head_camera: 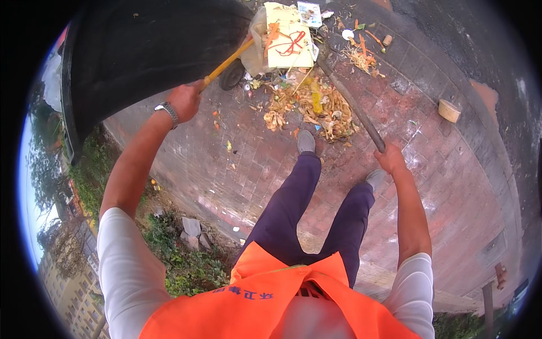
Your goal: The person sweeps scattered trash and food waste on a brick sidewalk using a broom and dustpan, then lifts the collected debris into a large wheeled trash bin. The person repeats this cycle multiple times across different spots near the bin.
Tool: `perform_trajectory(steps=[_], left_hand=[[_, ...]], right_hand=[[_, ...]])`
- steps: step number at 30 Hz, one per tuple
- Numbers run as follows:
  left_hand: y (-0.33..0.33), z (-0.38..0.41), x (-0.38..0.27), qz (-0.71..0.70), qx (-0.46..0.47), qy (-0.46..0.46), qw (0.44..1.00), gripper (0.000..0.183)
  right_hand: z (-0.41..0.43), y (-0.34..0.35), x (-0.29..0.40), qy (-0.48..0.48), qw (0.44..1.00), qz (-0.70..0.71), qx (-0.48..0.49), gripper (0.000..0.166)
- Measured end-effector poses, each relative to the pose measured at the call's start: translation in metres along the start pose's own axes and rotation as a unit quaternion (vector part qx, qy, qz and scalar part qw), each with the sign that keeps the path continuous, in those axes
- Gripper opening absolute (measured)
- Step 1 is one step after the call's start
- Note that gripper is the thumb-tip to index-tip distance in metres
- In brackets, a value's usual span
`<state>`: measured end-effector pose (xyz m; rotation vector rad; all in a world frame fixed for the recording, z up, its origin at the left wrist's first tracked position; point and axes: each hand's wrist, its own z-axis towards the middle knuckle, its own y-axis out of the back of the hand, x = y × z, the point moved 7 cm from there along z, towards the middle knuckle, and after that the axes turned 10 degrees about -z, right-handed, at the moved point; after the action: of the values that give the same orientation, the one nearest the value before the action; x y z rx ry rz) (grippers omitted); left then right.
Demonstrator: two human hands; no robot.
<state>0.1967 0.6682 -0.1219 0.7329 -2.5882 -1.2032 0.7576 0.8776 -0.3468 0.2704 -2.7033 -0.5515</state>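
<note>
My left hand [185, 101], with a metal-band watch on its wrist, is closed around a yellow pole [228, 59]. The pole's far end is hidden by a clear plastic bag [256, 46]. In my right hand [390, 159] is the end of a grey-brown wooden stick [353, 104], which slants away to the rubbish. At the far ends of both lies a pale yellow sheet [286, 25] with a red ribbon [290, 44] on it. Nearer my feet is a heap of limp tan food scraps [330, 112] with a yellow plastic piece [316, 97] among them.
A large black wheeled bin [156, 46] stands at the upper left, one wheel [232, 75] showing. Shredded scraps [360, 59] and a paper tub [449, 110] lie on the brick paving [262, 165]. Green shrubs [190, 267] and stones [192, 229] border the left side.
</note>
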Motion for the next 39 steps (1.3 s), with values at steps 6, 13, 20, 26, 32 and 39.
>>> perform_trajectory(steps=[6, 13, 20, 26, 32, 39], left_hand=[[-0.028, 0.004, -0.005, -0.017, 0.000, 0.045, 0.999, 0.048], [-0.042, -0.042, -0.024, -0.022, -0.011, 0.001, 1.000, 0.053], [-0.076, -0.140, -0.102, -0.053, 0.001, -0.028, 0.998, 0.064], [-0.105, -0.200, -0.164, -0.058, 0.014, -0.045, 0.997, 0.068], [-0.114, -0.267, -0.193, -0.092, -0.019, -0.055, 0.994, 0.067], [-0.088, -0.355, -0.220, -0.111, -0.037, -0.004, 0.993, 0.069]], right_hand=[[-0.007, -0.024, 0.007, -0.069, 0.970, 0.169, 0.161, 0.026], [-0.069, -0.027, 0.037, -0.023, 0.983, 0.161, 0.088, 0.014], [-0.179, -0.042, 0.002, -0.070, 0.966, 0.216, 0.125, 0.010], [-0.262, -0.037, 0.004, -0.101, 0.963, 0.223, 0.114, 0.011], [-0.323, -0.032, -0.002, -0.090, 0.966, 0.215, 0.109, 0.014], [-0.400, -0.012, -0.004, -0.068, 0.966, 0.225, 0.109, 0.007]])
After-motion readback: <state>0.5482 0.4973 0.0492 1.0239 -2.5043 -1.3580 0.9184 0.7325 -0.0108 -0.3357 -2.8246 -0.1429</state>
